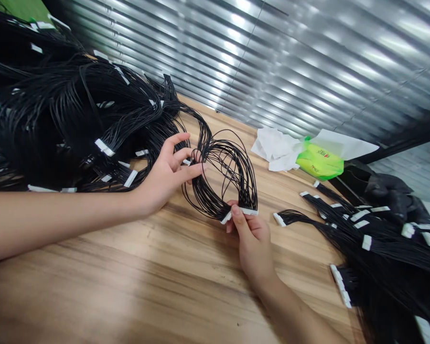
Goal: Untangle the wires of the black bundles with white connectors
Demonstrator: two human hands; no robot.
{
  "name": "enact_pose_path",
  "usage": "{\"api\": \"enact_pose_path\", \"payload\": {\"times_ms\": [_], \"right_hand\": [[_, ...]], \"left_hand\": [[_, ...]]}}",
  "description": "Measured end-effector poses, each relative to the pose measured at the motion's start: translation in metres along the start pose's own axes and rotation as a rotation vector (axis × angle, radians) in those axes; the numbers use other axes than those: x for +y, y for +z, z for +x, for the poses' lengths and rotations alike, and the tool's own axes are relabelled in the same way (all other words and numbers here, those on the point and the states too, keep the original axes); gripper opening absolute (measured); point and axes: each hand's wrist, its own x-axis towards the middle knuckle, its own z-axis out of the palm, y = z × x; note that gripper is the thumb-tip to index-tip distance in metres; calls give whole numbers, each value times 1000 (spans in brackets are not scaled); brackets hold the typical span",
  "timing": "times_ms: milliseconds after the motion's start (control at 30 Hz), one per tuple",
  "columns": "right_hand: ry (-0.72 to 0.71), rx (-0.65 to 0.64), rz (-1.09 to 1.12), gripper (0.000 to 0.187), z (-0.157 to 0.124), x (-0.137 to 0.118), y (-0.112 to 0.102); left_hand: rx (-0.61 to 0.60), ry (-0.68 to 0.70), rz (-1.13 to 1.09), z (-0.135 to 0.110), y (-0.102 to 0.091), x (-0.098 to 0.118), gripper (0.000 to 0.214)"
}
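Note:
A looped black wire harness point(249, 172) is held above the wooden table, its wires bent round into a ring. My right hand point(252, 234) pinches its two white connectors point(249, 211) side by side at the bottom of the loop, thumb in front. At the loop's left side, my left hand point(175, 165) has its thumb and fingers around the wires in a loose grip, with the upper fingers somewhat apart. Some fingertips are hidden behind the wires. From the top of the loop, more black wires run toward the pile at left.
A large heap of black wire harnesses point(57, 95) with white connectors covers the left. Another pile point(380, 258) lies at right, one connector point(279, 220) jutting inward. A green tissue pack point(320, 160) and white paper point(275, 148) sit near the corrugated metal wall point(272, 62).

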Motion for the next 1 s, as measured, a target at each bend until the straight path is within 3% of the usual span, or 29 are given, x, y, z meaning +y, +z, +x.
{"api": "enact_pose_path", "payload": {"times_ms": [100, 267, 567, 767, 1000], "right_hand": [[-11, 33, 22, 35, -1, -1, 1], [-42, 110, 64, 30, -1, 1, 0], [-5, 80, 79, 30, 2, 0, 0], [-11, 73, 116, 30, 1, 0, 0], [-16, 72, 126, 29, 2, 5, -2]], "left_hand": [[-20, 17, 94, 2, -1, -2, 57], [-209, -26, 323, 7, -8, -10, 39], [-106, 323, 555, -1, -9, -11, 41], [-175, 224, 531, 3, -12, -11, 41], [-177, 702, 977, -4, -11, 0, 30]]}}
